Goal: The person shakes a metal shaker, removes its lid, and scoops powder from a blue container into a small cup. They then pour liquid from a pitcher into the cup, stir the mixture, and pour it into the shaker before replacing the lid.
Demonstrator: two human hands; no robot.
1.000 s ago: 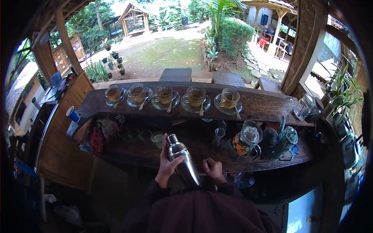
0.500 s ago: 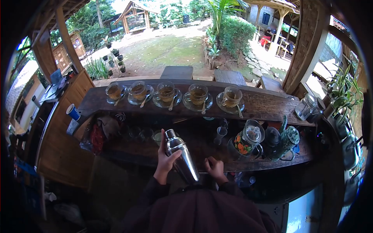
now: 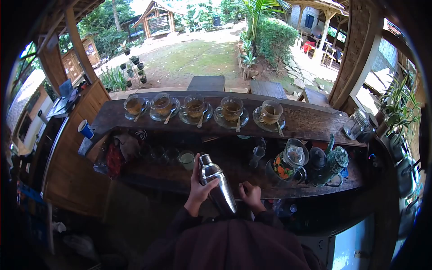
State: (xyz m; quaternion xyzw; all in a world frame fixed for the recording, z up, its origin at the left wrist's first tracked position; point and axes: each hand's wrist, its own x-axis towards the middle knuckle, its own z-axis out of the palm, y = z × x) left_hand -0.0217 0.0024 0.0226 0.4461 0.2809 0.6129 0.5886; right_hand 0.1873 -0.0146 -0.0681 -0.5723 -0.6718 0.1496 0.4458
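My left hand [image 3: 200, 189] is wrapped round a shiny metal cocktail shaker [image 3: 220, 191], which leans with its capped top up and to the left. To the right of the shaker, my right hand [image 3: 250, 194] rests at the front edge of the lower wooden counter [image 3: 225, 173], its fingers curled; what it holds, if anything, is hidden. Several glass cups of brown drink, such as this cup [image 3: 194, 106], stand on saucers with spoons along the raised bar top [image 3: 310, 118]. Behind the shaker sits a glass with pale contents [image 3: 186, 158].
On the lower counter stand an hourglass-shaped glass [image 3: 258, 155], a floral pitcher [image 3: 283, 165] and a green speckled pot [image 3: 335, 164]. Glass jars [image 3: 357, 123] are at the right, a blue paper cup [image 3: 85, 129] at the left. A person [image 3: 316, 31] is far off.
The shaker and my left hand have shifted slightly right and down in view. My right hand has barely moved.
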